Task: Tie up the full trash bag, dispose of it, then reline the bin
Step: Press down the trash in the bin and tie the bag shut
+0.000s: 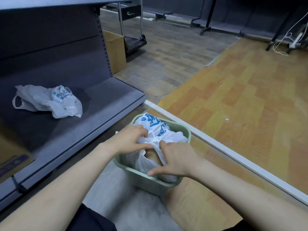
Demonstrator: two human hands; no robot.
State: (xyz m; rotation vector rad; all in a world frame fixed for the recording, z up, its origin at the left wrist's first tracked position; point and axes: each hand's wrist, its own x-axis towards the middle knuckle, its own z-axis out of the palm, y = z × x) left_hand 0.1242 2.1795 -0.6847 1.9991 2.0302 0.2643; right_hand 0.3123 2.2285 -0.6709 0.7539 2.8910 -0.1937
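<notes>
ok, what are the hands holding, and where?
Both hold the trash bag in the bin. Left hand and right hand pinch the gathered plastic either side of the knot.

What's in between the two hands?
In the head view, the knot of the white trash bag sits between the left hand and the right hand; both pinch the plastic beside it, inside the green bin.

Single head view, angled forward-down, close over bin (150, 178) on floor.
</notes>
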